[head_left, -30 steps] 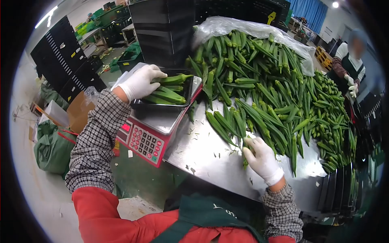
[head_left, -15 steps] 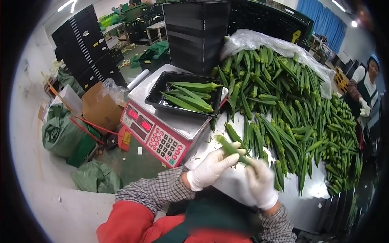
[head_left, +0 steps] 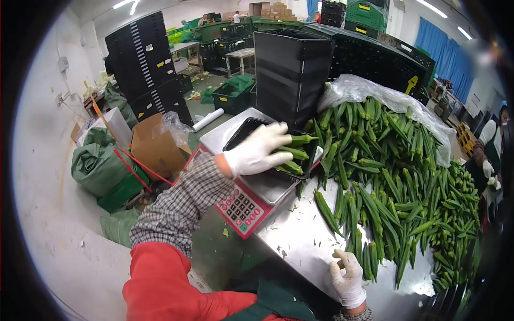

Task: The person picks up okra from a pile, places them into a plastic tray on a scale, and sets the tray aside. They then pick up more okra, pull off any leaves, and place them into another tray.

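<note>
My left hand (head_left: 259,150), in a white glove, is over the black tray (head_left: 235,138) with its fingers spread, touching or just above the okra (head_left: 296,152) inside. The tray rests on the metal plate of a red scale (head_left: 242,211). My right hand (head_left: 348,278), also gloved, hangs over the front edge of the metal table (head_left: 302,235). Its fingers are curled but apart, with nothing between them. A large pile of okra (head_left: 385,155) lies to the right, and a single okra (head_left: 326,211) is nearest on the table.
Behind the tray stands a tall black box (head_left: 292,75). Clear plastic sheeting (head_left: 396,96) covers the back of the pile. Another person (head_left: 490,144) in white gloves is at the far right. A cardboard box (head_left: 155,144) and green sacks (head_left: 96,166) lie at left.
My left hand has moved from the table up to the tray. The okra that both hands held is out of them. My right hand has lowered and opened. The view has shifted.
</note>
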Demonstrator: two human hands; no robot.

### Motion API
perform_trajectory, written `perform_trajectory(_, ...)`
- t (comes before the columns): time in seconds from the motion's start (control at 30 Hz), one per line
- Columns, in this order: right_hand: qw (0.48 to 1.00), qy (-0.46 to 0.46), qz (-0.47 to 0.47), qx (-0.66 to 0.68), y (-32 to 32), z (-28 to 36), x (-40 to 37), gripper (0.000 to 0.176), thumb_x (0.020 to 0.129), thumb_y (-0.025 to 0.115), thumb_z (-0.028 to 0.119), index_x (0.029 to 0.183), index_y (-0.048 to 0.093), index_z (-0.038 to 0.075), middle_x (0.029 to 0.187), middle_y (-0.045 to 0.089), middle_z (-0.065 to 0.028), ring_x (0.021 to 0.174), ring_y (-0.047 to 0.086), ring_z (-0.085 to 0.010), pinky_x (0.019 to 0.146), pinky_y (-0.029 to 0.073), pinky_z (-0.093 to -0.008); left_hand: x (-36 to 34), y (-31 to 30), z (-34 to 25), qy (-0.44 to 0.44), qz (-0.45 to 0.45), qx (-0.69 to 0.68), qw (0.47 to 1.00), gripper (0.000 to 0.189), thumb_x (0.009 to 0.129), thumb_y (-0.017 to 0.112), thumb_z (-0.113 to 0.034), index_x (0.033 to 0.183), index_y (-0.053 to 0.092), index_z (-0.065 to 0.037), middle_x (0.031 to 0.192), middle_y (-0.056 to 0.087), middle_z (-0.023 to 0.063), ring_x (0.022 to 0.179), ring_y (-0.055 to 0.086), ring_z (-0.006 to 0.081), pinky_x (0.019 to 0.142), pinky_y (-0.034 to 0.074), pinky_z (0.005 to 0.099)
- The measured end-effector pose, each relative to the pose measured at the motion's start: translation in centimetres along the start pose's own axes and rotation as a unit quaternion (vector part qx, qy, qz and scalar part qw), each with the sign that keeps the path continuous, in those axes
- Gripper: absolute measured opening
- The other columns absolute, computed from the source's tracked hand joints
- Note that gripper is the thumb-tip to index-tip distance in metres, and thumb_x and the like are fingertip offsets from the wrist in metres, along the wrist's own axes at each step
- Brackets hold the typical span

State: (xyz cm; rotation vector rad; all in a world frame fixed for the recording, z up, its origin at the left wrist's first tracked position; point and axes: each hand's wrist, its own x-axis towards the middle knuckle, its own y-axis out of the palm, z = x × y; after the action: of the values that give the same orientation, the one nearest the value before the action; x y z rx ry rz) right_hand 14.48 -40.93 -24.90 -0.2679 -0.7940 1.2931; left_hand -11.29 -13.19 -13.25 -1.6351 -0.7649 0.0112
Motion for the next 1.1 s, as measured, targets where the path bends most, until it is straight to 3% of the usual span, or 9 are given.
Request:
perform_trajectory(0.07,1.000,0.012,-0.016,0.007,-0.2,-0.2,-0.1,0.032,0.077,0.065,0.000,0.108,0.058,0.000,0.090,0.061,-0.0123,0.058,0.056,-0.0179,0.057,0.047,-0.0279,-0.7,-3.0,-2.2,-0.056,-0.145,0.008,0.988,0.042,0.088,0.061,-0.023,0.121,0.055,0.003,0.133,0.047,0.0201,0.123,0.046,0.0316,0.105,0.033,0.0391)
perform_trajectory(0.13,1.000,0.021,-0.015,0.002,-0.8,-0.4,-0.3,0.031,0.077,0.065,0.000,0.108,0.059,0.000,0.089,0.061,-0.0122,0.058,0.056,-0.0179,0.057,0.047,-0.0277,-1.7,-4.1,-1.5,-0.087,-0.292,-0.174,0.937,0.034,0.087,0.064,-0.018,0.115,0.060,0.002,0.129,0.052,0.0212,0.122,0.049,0.0296,0.103,0.036,0.0350)
perform_trajectory(0.27,1.000,0.015,-0.014,-0.002,-1.3,-0.4,0.0,0.031,0.077,0.064,-0.001,0.107,0.060,-0.001,0.089,0.061,-0.0119,0.061,0.055,-0.0175,0.060,0.047,-0.0275,-5.9,-6.8,-1.4,-0.088,-0.344,-0.086,0.931,0.029,0.089,0.060,-0.013,0.112,0.061,0.004,0.124,0.056,0.0199,0.119,0.051,0.0267,0.102,0.037,0.0331)
perform_trajectory(0.63,0.999,0.014,0.035,-0.001,-0.2,0.8,2.2,0.026,0.080,0.063,0.001,0.106,0.060,0.000,0.091,0.060,-0.0115,0.061,0.055,-0.0160,0.059,0.046,-0.0280,-13.4,-6.8,-0.7,-0.193,-0.396,-0.089,0.894,0.024,0.087,0.065,-0.013,0.106,0.064,0.001,0.119,0.059,0.0144,0.107,0.057,0.0194,0.090,0.045,0.0294)
perform_trajectory(0.73,0.999,0.010,0.042,-0.021,0.0,1.5,3.1,0.025,0.080,0.062,0.001,0.105,0.060,0.000,0.091,0.061,-0.0116,0.061,0.055,-0.0167,0.059,0.046,-0.0280,-14.1,-6.5,0.2,-0.182,-0.389,-0.041,0.902,0.023,0.086,0.065,-0.013,0.104,0.065,0.001,0.117,0.061,0.0145,0.108,0.057,0.0206,0.091,0.045,0.0305)
perform_trajectory(0.83,0.998,0.001,0.051,-0.031,0.3,1.7,3.9,0.026,0.079,0.062,0.002,0.105,0.060,0.000,0.090,0.061,-0.0125,0.063,0.057,-0.0189,0.060,0.047,-0.0290,-14.6,-6.3,0.3,-0.205,-0.347,-0.010,0.915,0.022,0.089,0.059,-0.010,0.108,0.064,0.002,0.122,0.058,0.0136,0.118,0.052,0.0226,0.101,0.038,0.0341)
perform_trajectory(0.93,0.998,-0.005,0.041,-0.041,0.6,1.8,4.4,0.025,0.079,0.063,0.003,0.104,0.061,0.000,0.089,0.061,-0.0139,0.066,0.059,-0.0225,0.062,0.048,-0.0310,-14.5,-5.9,0.0,-0.211,-0.335,-0.010,0.918,0.022,0.089,0.058,-0.008,0.107,0.063,0.003,0.123,0.058,0.0141,0.117,0.052,0.0224,0.101,0.038,0.0337)
perform_trajectory(1.0,0.997,0.008,0.032,-0.076,0.0,1.6,5.1,0.024,0.079,0.064,0.005,0.103,0.062,0.000,0.088,0.061,-0.0150,0.074,0.061,-0.0267,0.066,0.049,-0.0324,-14.5,-4.8,-0.1,-0.198,-0.355,-0.090,0.909,0.020,0.088,0.056,0.001,0.106,0.062,0.006,0.125,0.054,0.0156,0.111,0.055,0.0199,0.095,0.044,0.0290)
perform_trajectory(1.1,0.988,0.010,-0.019,-0.152,-0.4,-1.2,6.7,0.021,0.081,0.063,0.008,0.101,0.063,0.002,0.092,0.062,-0.0135,0.077,0.061,-0.0298,0.068,0.050,-0.0354,-14.6,-3.5,-2.0,-0.161,-0.329,-0.100,0.925,0.019,0.088,0.054,0.001,0.105,0.061,0.007,0.119,0.058,0.0177,0.111,0.056,0.0235,0.095,0.043,0.0318)
